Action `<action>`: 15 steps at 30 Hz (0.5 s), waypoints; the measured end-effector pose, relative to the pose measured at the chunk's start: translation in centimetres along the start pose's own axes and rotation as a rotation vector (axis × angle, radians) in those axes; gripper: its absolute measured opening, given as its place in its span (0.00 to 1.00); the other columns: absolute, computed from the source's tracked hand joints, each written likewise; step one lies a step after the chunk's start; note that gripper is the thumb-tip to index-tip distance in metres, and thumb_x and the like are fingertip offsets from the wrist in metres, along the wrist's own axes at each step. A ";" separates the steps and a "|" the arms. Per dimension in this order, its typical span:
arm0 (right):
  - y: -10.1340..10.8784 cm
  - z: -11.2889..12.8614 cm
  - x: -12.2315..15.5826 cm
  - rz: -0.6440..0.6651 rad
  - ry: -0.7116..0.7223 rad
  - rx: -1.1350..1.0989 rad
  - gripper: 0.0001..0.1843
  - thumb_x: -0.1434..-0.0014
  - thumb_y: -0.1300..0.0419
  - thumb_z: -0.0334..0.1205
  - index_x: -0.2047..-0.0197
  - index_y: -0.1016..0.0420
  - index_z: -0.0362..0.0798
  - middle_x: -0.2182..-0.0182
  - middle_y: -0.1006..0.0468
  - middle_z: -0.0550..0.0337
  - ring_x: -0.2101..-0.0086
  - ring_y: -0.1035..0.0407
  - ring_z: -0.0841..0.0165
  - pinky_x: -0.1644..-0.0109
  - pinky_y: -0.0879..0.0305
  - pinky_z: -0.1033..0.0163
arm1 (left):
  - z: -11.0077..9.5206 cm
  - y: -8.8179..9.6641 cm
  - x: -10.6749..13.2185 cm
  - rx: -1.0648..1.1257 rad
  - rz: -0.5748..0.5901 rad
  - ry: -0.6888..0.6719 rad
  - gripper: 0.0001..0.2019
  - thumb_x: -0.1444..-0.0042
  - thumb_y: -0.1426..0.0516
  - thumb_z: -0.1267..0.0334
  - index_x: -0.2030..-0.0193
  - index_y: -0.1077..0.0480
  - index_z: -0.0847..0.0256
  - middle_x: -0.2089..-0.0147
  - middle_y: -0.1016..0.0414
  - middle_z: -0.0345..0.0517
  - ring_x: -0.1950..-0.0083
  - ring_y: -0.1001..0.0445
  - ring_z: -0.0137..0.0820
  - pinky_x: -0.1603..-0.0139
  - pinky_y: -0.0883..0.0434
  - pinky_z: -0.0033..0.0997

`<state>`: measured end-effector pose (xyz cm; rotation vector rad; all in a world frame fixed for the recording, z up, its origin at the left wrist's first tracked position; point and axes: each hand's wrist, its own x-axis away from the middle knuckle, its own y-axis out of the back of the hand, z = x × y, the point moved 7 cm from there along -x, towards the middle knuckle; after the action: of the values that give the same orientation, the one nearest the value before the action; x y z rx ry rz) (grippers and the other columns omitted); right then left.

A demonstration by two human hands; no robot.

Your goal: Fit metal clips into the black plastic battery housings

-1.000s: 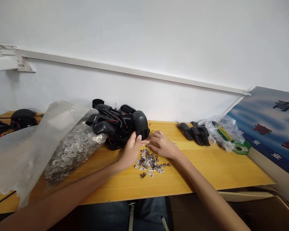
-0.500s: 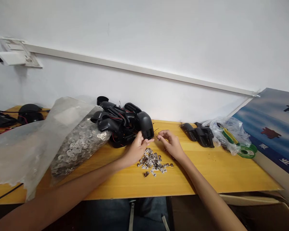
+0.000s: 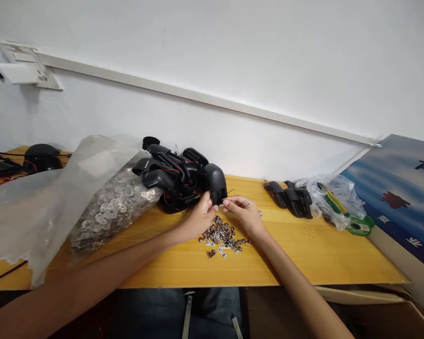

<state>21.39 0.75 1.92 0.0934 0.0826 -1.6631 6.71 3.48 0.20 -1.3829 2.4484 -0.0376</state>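
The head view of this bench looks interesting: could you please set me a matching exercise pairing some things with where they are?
Things:
1. Heap of black plastic housings
2. Bag of metal washers
3. Loose small metal parts
4. Green reel

Places:
A. Just below the right hand
B. Beside a crumpled clear plastic bag
C. Touched by the left hand
D. Left of the black heap

Pairs: 1-C, 2-D, 3-A, 4-B
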 end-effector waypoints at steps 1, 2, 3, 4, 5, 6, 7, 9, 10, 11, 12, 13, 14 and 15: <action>0.0 -0.1 0.0 0.005 -0.008 -0.002 0.22 0.52 0.21 0.58 0.62 0.12 0.50 0.66 0.13 0.54 0.65 0.21 0.62 0.53 0.23 0.53 | 0.1 0.0 0.0 0.004 0.007 0.006 0.24 0.35 0.42 0.66 0.33 0.35 0.59 0.37 0.21 0.57 0.35 0.24 0.47 0.32 0.30 0.49; 0.0 -0.2 0.0 0.010 -0.013 0.001 0.22 0.52 0.21 0.58 0.61 0.12 0.50 0.65 0.13 0.54 0.65 0.20 0.62 0.52 0.23 0.53 | 0.1 0.0 -0.1 0.003 0.015 0.014 0.25 0.35 0.42 0.66 0.32 0.36 0.58 0.37 0.21 0.57 0.34 0.25 0.47 0.31 0.31 0.50; 0.0 -0.4 0.0 0.016 -0.018 0.004 0.23 0.52 0.21 0.57 0.60 0.12 0.50 0.65 0.13 0.54 0.64 0.20 0.61 0.51 0.23 0.52 | 0.2 0.0 -0.1 0.001 0.017 0.021 0.25 0.35 0.42 0.65 0.32 0.37 0.58 0.36 0.21 0.57 0.33 0.25 0.47 0.31 0.31 0.50; 0.0 -0.5 0.0 0.021 -0.022 0.005 0.23 0.52 0.21 0.57 0.59 0.11 0.50 0.65 0.12 0.53 0.64 0.19 0.61 0.51 0.23 0.52 | 0.3 0.0 -0.1 0.000 0.016 0.025 0.25 0.35 0.41 0.64 0.31 0.37 0.57 0.36 0.22 0.57 0.33 0.26 0.47 0.31 0.31 0.50; 0.0 -0.6 -0.1 0.025 -0.027 0.004 0.24 0.52 0.21 0.57 0.59 0.11 0.50 0.65 0.12 0.53 0.64 0.19 0.61 0.52 0.23 0.52 | 0.3 0.0 -0.1 -0.001 0.016 0.025 0.25 0.35 0.41 0.63 0.32 0.37 0.56 0.36 0.22 0.57 0.32 0.26 0.46 0.31 0.31 0.50; 0.1 -0.8 -0.1 0.027 -0.031 0.002 0.24 0.52 0.21 0.58 0.59 0.11 0.50 0.65 0.12 0.53 0.64 0.19 0.61 0.52 0.22 0.52 | 0.4 0.1 -0.1 0.000 0.015 0.020 0.25 0.35 0.40 0.63 0.32 0.37 0.56 0.36 0.22 0.57 0.31 0.26 0.46 0.30 0.31 0.51; 0.1 -0.9 -0.1 0.026 -0.034 -0.001 0.24 0.52 0.21 0.58 0.59 0.11 0.50 0.64 0.12 0.53 0.64 0.19 0.61 0.53 0.22 0.53 | 0.4 0.1 -0.1 0.001 0.015 0.015 0.25 0.35 0.40 0.63 0.32 0.37 0.56 0.36 0.22 0.56 0.31 0.27 0.45 0.30 0.32 0.51; 0.2 -0.9 -0.2 0.022 -0.033 -0.002 0.23 0.51 0.21 0.58 0.60 0.11 0.50 0.63 0.12 0.53 0.64 0.19 0.62 0.53 0.22 0.53 | 0.4 0.1 -0.1 0.003 0.014 0.009 0.24 0.35 0.40 0.64 0.33 0.36 0.55 0.36 0.22 0.55 0.30 0.27 0.46 0.29 0.32 0.52; 0.2 -0.9 -0.2 0.020 -0.032 -0.002 0.23 0.51 0.21 0.58 0.60 0.11 0.50 0.63 0.12 0.53 0.65 0.19 0.62 0.53 0.22 0.53 | 0.3 0.1 -0.1 0.002 0.012 0.008 0.24 0.35 0.40 0.64 0.33 0.35 0.55 0.36 0.21 0.55 0.30 0.27 0.46 0.29 0.32 0.52; 0.2 -0.9 -0.2 0.020 -0.029 -0.002 0.22 0.51 0.21 0.58 0.60 0.11 0.50 0.63 0.12 0.53 0.65 0.20 0.62 0.53 0.22 0.53 | 0.3 0.1 -0.1 0.000 0.009 0.008 0.24 0.35 0.40 0.64 0.34 0.35 0.54 0.37 0.21 0.54 0.30 0.27 0.46 0.29 0.32 0.52; 0.2 -0.8 -0.1 0.022 -0.028 -0.002 0.22 0.51 0.21 0.58 0.60 0.11 0.50 0.63 0.12 0.53 0.65 0.20 0.63 0.53 0.22 0.53 | 0.3 0.1 -0.1 -0.004 0.009 0.009 0.23 0.35 0.40 0.65 0.34 0.35 0.55 0.37 0.21 0.54 0.31 0.27 0.46 0.29 0.31 0.52; 0.1 -0.8 -0.1 0.027 -0.028 -0.003 0.22 0.50 0.22 0.58 0.60 0.12 0.50 0.64 0.12 0.54 0.66 0.20 0.63 0.53 0.23 0.54 | 0.2 0.1 -0.1 -0.008 0.010 0.010 0.23 0.35 0.41 0.66 0.34 0.35 0.55 0.37 0.21 0.55 0.31 0.27 0.46 0.29 0.31 0.51; 0.1 -0.9 -0.1 0.031 -0.029 -0.003 0.22 0.50 0.22 0.58 0.60 0.12 0.50 0.65 0.13 0.54 0.66 0.20 0.63 0.54 0.23 0.54 | 0.2 0.0 -0.1 -0.009 0.013 0.012 0.23 0.35 0.41 0.66 0.34 0.35 0.56 0.37 0.21 0.55 0.31 0.26 0.46 0.29 0.31 0.51; 0.1 -0.9 -0.1 0.035 -0.029 0.001 0.22 0.50 0.22 0.58 0.60 0.12 0.50 0.66 0.13 0.55 0.67 0.21 0.63 0.54 0.23 0.54 | 0.2 0.0 -0.1 -0.008 0.019 0.016 0.22 0.34 0.42 0.67 0.34 0.35 0.57 0.37 0.21 0.55 0.32 0.26 0.46 0.29 0.31 0.51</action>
<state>21.48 0.92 1.03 0.0706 0.0578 -1.6294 6.81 3.53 0.07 -1.3677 2.4775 -0.0341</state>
